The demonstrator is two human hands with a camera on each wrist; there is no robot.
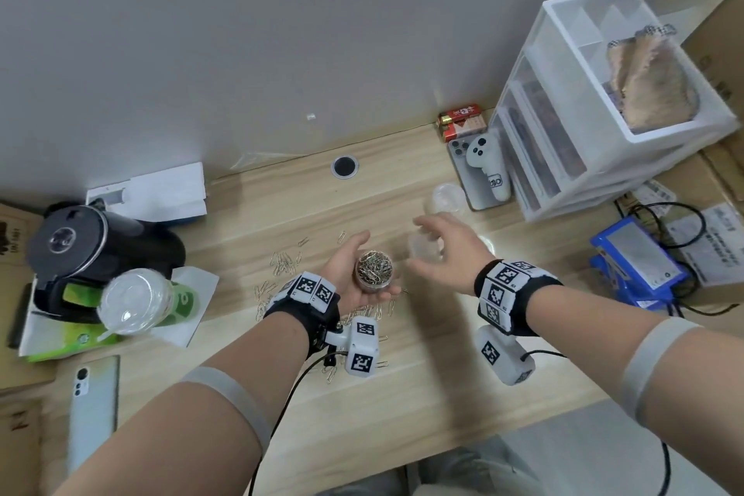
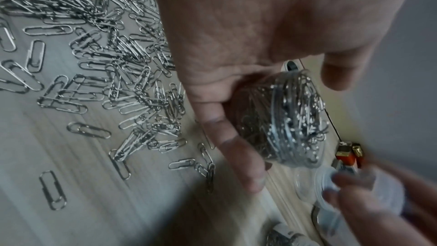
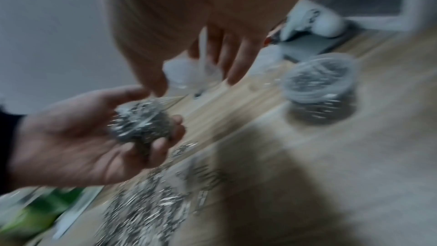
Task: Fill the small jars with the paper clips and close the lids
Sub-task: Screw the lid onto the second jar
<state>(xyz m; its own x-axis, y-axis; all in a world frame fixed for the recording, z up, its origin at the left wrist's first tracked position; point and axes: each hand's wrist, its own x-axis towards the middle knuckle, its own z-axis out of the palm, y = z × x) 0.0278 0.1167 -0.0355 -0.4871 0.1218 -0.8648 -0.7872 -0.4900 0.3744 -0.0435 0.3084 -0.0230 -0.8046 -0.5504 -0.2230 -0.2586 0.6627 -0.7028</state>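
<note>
My left hand (image 1: 354, 274) cups a clip-filled jar (image 1: 373, 271) above the pale wooden desk (image 1: 402, 374) — my right hand (image 1: 443, 246) pinches a clear lid (image 1: 422, 246); loose paper clips (image 2: 94, 63) scattered below, grey wall (image 1: 241, 32) behind.

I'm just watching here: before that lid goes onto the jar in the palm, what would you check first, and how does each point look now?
1. Jar filled with clips: ok, heaped to the rim.
2. Jar held steady: ok, it sits upright in the left hand, fingers cupped round it.
3. Lid in the right hand: ok, though blurred by motion.
4. Lid lined up over the jar: not ok, it is off to the side.
5. Clips sticking up above the rim that could block the lid: cannot tell.
6. Loose paper clips left on the table: not ok, many remain.
</note>
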